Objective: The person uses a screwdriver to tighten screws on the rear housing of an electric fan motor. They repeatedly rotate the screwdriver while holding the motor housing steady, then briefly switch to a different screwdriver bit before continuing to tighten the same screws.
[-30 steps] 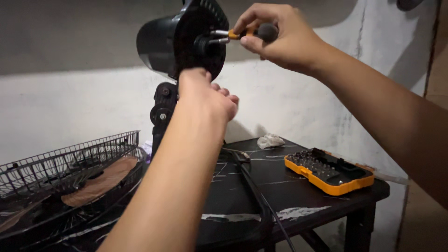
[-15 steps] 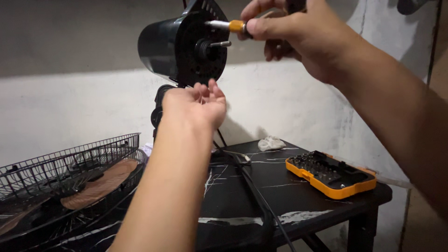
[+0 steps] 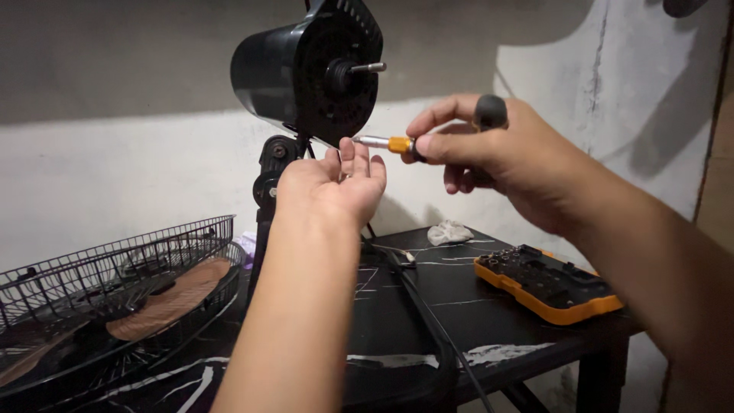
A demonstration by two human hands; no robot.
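Note:
A black fan motor housing (image 3: 306,73) stands on its neck (image 3: 269,180), its bare metal shaft (image 3: 368,67) pointing right. My right hand (image 3: 497,157) grips a screwdriver (image 3: 397,144) with an orange collar and black handle, its tip aimed at the lower edge of the housing. My left hand (image 3: 332,183) is raised just below the tip, fingers cupped upward and touching the housing's underside; whether a small part lies in the palm is hidden.
A black wire fan grille (image 3: 115,256) lies at the left on the dark marbled table (image 3: 428,313), with brown fan blades (image 3: 168,298) in it. An orange-and-black bit case (image 3: 547,283) sits at the right, a crumpled white cloth (image 3: 449,232) behind it, and a black cable (image 3: 436,329) crosses the table.
My right hand has brought the screwdriver down from the shaft area to the housing's lower edge. My left hand rose slightly under the tip.

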